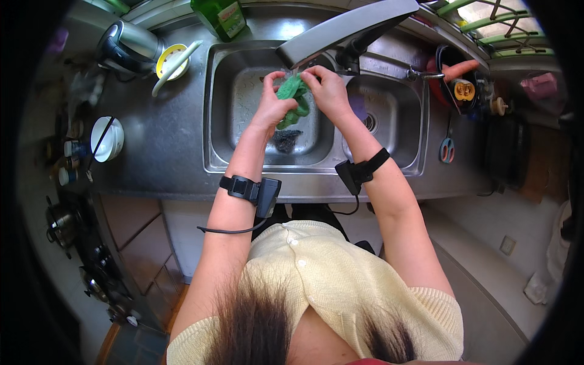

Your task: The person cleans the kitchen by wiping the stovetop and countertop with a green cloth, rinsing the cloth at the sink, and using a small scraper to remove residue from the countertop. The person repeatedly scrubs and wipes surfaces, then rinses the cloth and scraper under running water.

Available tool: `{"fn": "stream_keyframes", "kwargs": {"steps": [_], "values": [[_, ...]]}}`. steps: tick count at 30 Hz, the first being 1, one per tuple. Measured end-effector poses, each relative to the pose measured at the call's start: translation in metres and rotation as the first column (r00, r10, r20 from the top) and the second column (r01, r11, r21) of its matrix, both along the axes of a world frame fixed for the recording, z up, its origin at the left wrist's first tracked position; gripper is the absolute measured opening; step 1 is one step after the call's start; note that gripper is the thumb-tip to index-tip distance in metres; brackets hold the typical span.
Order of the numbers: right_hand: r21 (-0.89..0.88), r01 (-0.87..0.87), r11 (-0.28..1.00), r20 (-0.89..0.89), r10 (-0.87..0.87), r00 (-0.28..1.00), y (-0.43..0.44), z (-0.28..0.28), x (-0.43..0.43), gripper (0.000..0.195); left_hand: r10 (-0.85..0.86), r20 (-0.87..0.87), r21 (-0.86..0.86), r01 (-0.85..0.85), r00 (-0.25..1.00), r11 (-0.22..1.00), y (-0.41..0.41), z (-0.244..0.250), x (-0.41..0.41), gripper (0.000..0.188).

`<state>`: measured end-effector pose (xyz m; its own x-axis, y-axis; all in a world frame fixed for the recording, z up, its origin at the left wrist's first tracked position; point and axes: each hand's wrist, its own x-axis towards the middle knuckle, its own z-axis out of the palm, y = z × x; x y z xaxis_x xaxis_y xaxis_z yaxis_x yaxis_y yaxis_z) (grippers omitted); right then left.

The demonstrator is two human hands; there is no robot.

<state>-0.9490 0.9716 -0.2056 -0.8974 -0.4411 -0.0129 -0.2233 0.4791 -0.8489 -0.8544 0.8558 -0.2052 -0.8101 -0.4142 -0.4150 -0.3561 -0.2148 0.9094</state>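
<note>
Over the left basin of a steel double sink (235,105), my left hand (273,102) holds a crumpled green cloth (294,98), perhaps mesh. The fingertips of my right hand (327,91) pinch its upper right edge. Both hands are just under the end of a wide grey faucet (337,34), where water seems to run onto the cloth. Below the hands, a dark scouring pad (286,140) lies on the basin floor. My left hand and wrist cover part of the basin.
A purple cloth (358,107) lies near the drain in the right basin. Leftward are an electric kettle (137,43), a yellow-rimmed bowl (172,64) and white bowls (112,139) with chopsticks. A green bottle (223,20) stands behind. Scissors (447,149) and a carrot (461,70) lie rightward.
</note>
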Motion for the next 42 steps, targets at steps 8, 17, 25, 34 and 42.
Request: {"fn": "stream_keyframes", "kwargs": {"steps": [8,17,25,34,42], "values": [[-0.353,-0.008,0.935,0.608,0.236,0.758,-0.002,0.015,-0.010,0.029,-0.099,0.007,-0.013,0.099,0.995,0.995,-0.028,-0.040,0.011,0.031],[0.076,-0.421,0.904,0.344,0.373,0.862,0.000,0.050,-0.020,0.035,-0.040,0.074,0.001,0.040,0.996,0.999,-0.045,-0.026,0.013,0.026],[-0.045,-0.379,0.924,0.359,0.369,0.857,0.004,0.048,-0.023,0.031,-0.133,-0.189,-0.456,0.033,0.973,0.889,-0.063,-0.047,0.013,0.025],[-0.384,0.003,0.923,0.633,0.261,0.728,0.002,0.039,-0.013,0.020,-0.077,-0.034,-0.933,-0.004,0.996,0.360,-0.054,-0.010,0.013,0.017],[-0.175,-0.153,0.973,0.477,0.220,0.851,0.014,0.037,-0.017,0.024,0.242,-0.106,0.223,-0.214,0.964,0.951,-0.080,-0.016,0.008,0.016]]}}
